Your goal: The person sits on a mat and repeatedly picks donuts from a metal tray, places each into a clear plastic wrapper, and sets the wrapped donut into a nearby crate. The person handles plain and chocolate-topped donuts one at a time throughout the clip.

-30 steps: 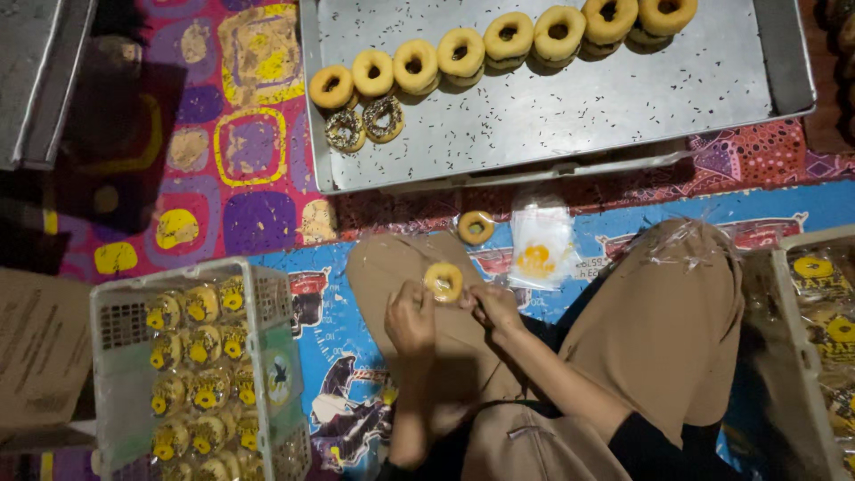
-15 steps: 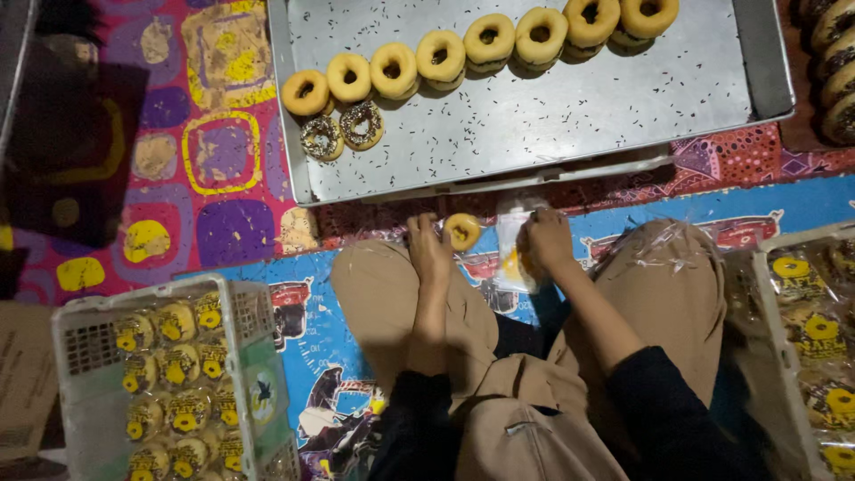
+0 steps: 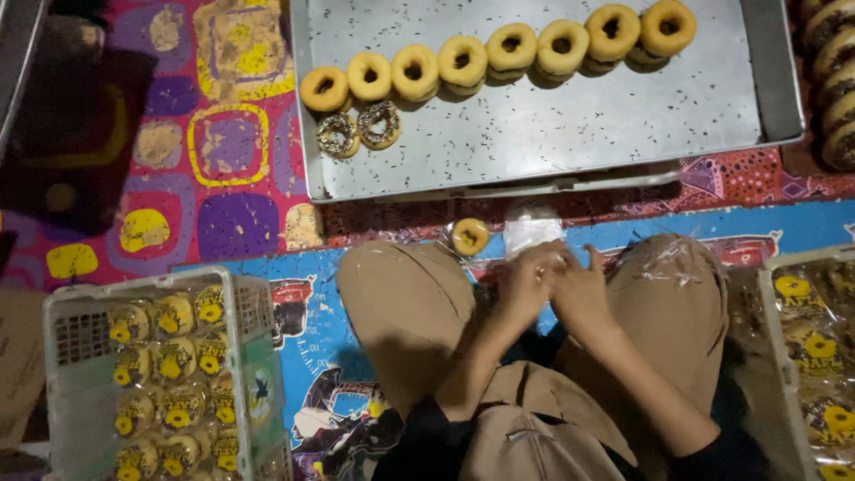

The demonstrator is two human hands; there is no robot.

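Note:
My left hand and my right hand meet between my knees, and both pinch the near edge of a small clear plastic bag that lies on the mat. A single plain doughnut sits on the mat just left of the bag, apart from my hands. Beyond it lies a metal tray with a row of several plain doughnuts along its far side and two sprinkled doughnuts at its left.
A white plastic crate of bagged doughnuts stands at my left knee. Another crate with bagged doughnuts is at my right. More doughnuts lie at the far right edge. A colourful mat covers the floor.
A second ago both hands held a doughnut near my lap. They reached forward to the mat, and now they are closed together on the plastic bag, with the doughnut lying beside it.

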